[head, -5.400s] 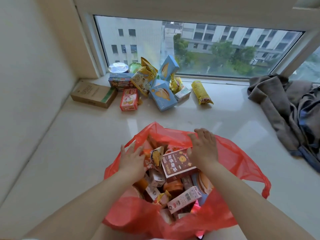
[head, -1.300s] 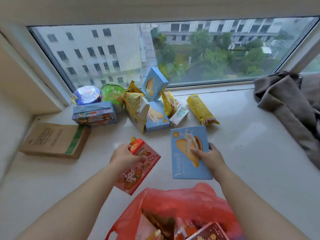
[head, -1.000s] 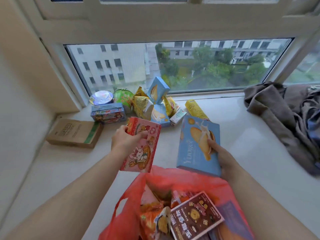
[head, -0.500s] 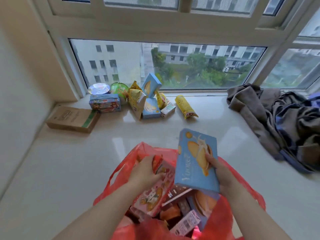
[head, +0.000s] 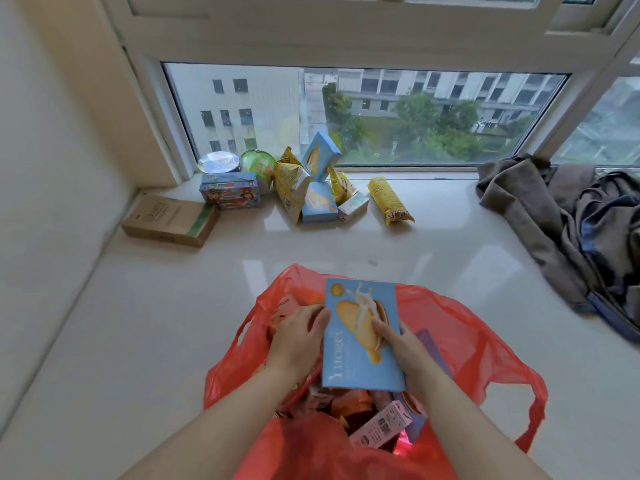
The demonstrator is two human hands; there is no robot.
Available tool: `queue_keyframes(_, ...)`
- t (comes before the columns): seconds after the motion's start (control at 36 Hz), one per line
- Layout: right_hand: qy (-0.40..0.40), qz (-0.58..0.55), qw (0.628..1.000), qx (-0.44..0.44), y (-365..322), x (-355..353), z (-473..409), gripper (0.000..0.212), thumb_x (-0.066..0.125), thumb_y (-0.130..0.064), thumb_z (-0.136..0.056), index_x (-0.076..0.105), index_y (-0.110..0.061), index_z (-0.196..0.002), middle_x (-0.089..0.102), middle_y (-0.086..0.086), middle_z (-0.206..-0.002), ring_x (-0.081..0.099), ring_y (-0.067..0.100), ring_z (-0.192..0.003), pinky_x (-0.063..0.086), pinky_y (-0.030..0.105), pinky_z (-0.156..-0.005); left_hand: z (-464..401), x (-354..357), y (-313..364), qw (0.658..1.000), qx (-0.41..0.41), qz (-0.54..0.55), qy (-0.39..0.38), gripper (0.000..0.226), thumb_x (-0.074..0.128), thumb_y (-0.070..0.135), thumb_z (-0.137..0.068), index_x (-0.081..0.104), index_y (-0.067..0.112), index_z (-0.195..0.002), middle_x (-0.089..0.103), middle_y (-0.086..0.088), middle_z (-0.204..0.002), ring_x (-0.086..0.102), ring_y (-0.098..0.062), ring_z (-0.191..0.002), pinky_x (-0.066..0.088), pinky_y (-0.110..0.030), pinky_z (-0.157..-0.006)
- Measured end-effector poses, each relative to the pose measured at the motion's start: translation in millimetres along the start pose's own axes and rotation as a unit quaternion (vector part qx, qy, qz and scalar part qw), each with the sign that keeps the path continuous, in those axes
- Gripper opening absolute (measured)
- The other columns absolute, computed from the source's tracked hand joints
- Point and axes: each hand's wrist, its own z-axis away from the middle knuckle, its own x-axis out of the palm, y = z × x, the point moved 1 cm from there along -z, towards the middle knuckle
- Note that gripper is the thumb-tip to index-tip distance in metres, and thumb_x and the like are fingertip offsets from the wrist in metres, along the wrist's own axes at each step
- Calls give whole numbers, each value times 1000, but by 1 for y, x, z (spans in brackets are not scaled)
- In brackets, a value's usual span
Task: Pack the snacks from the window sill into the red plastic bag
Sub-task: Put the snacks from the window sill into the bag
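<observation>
The blue biscuit box sits low in the centre of the frame, held face-up over the mouth of the red plastic bag. The right hand grips its right edge with the thumb across the printed front, while the left hand presses against its left edge; whether those left fingers curl round anything beneath cannot be told.

The bag looks nearly full: a pink carton and orange wrappers crowd the opening under the box. To seat the box well, the person would probably do best to tilt it and slide it flat along the far wall of the bag instead of dropping it on the heap, keeping the left hand on the rim so the soft plastic does not fold inward.

Towards the upper left of the frame, well apart from the bag, the remaining snacks cluster against the window: two smaller blue boxes, yellow bags, a yellow tube pack, a small white carton, a colourful box and two foil-lidded cups. A brown cardboard box lies at their left. At the right edge of the frame a heap of grey clothing lies on the sill, clear of the reach to the snacks.
</observation>
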Motion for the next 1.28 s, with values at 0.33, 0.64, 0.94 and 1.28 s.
queue_keyframes(0.33,85,66,994,-6,2,0,-3,39,68,-31,-85,58,-14,-119,68,12,-106,67,31,-88,55,42,-74,-4,3,4,983,-16,-182,-22,45,53,41,-90,52,24,-132,50,7,-131,39,-17,-124,37,-32,-101)
queue_keyframes(0.64,20,538,843,-6,3,-22,11,47,74,-39,-77,61,-21,-118,66,-1,-113,56,11,-89,41,20,-63,-12,-9,-38,928,21,-369,-47,58,54,16,-89,34,30,-142,30,8,-147,32,-21,-130,41,-32,-95)
queue_keyframes(0.94,103,665,737,-58,5,2,9,113,73,-62,-61,14,-21,-148,27,4,-143,29,26,-134,36,38,-104,-24,-23,-47,893,78,-441,-49,58,60,28,-86,39,28,-140,25,0,-150,20,-22,-139,23,-39,-111)
queue_keyframes(1.28,-70,802,575,-148,10,30,3,84,70,-65,-63,39,-18,-125,40,-1,-127,35,22,-120,29,33,-104,-20,-48,-75,927,-76,-367,13,43,34,47,-98,46,28,-134,31,-2,-150,34,-24,-134,29,-46,-109)
